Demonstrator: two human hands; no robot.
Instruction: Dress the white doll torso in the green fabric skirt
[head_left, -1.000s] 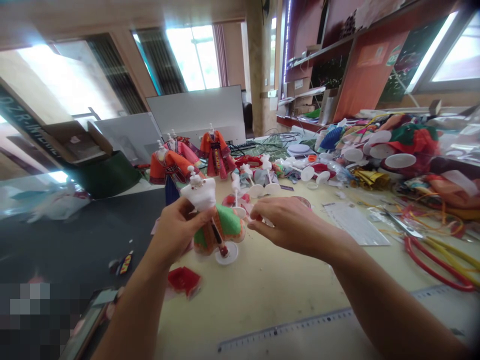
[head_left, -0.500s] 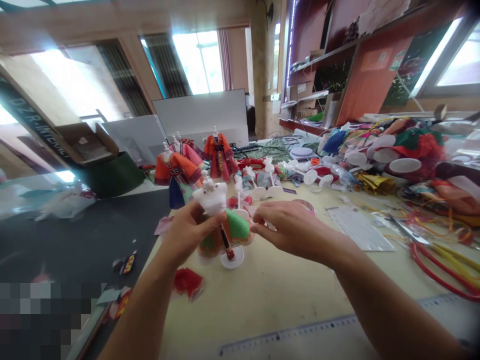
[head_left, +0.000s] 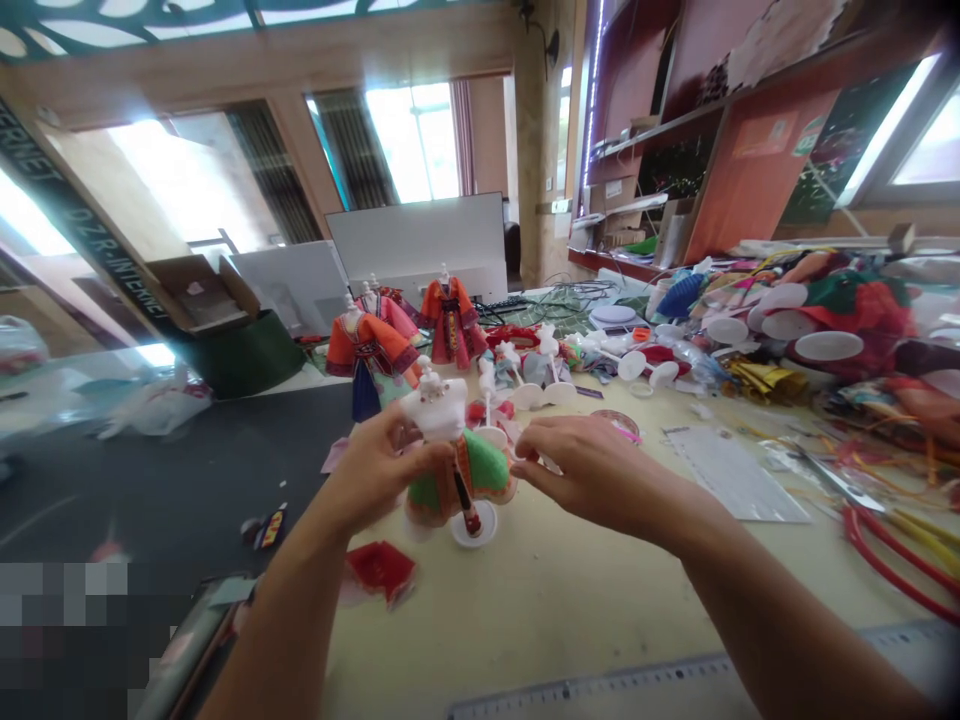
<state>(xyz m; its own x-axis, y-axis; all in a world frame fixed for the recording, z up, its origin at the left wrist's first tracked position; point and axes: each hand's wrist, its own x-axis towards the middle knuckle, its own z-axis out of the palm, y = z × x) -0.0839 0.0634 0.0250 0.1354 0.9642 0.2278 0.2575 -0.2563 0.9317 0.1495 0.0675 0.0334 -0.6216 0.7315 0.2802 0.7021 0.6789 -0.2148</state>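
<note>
My left hand (head_left: 375, 465) is closed around the waist of a small dress-form doll (head_left: 439, 405) with a white top and beads at its neck. The doll tilts slightly, and its round white base (head_left: 474, 530) shows below. A green skirt panel with orange trim (head_left: 486, 465) flares out on its right side. At that panel's outer edge, my right hand (head_left: 574, 460) has its thumb and fingers pinched together; the fingertips seem to grip the hem. A red fabric piece (head_left: 382, 570) lies on the table below my left hand.
Dressed dolls in orange robes (head_left: 450, 320) stand behind. Bare white stands (head_left: 551, 385) lie near the middle, and a heap of doll parts and cloth (head_left: 825, 310) fills the right. Red-handled scissors (head_left: 862, 500), a clear plastic sheet (head_left: 735, 475) and a ruler (head_left: 622, 680) lie nearer.
The whole scene has shifted slightly right and down as my head moved. Both hands keep nearly the same pose on the doll, and its green skirt panel looks spread a little wider.
</note>
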